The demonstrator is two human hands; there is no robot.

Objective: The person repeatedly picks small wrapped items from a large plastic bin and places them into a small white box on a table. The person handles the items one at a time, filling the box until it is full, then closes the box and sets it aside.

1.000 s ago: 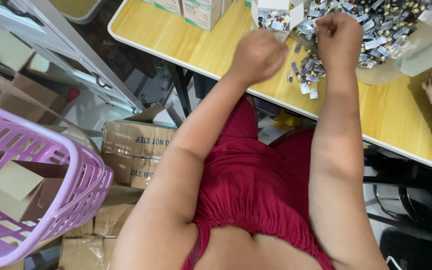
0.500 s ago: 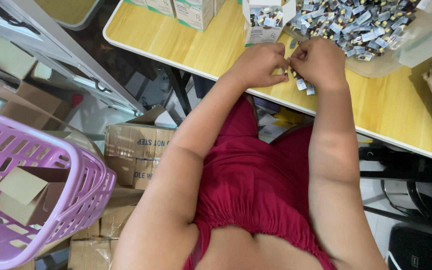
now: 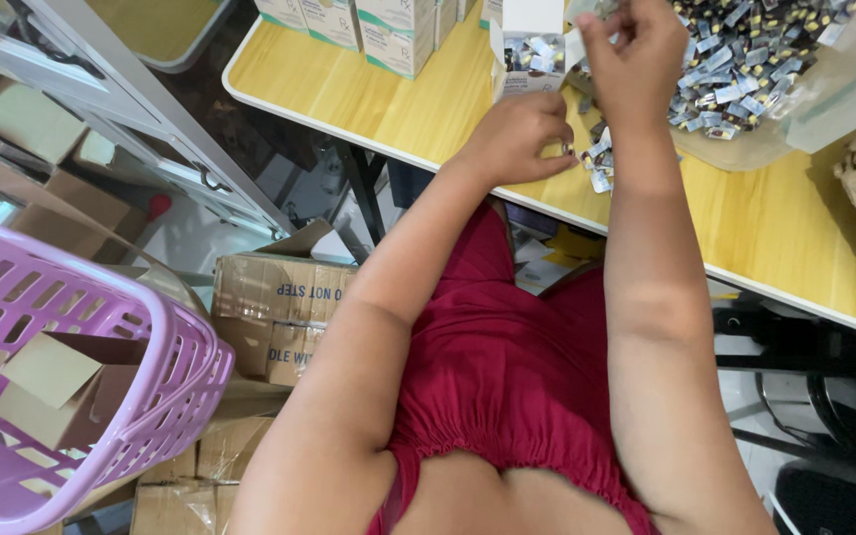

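Silvery small packets (image 3: 598, 166) loose beside left hand (image 3: 522, 134).

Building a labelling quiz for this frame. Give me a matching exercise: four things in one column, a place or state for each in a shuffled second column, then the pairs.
Things:
1. small open box
2. lilac basket
3. left hand
4. right hand

Places or states:
A. lower left, off the table, with a cardboard box inside
B. raised over the pile of small packets
C. on the wooden table, flaps up, packets inside
D. at the table's near edge, fingertips pinched on a small piece

Pairs: 1-C, 2-A, 3-D, 4-B
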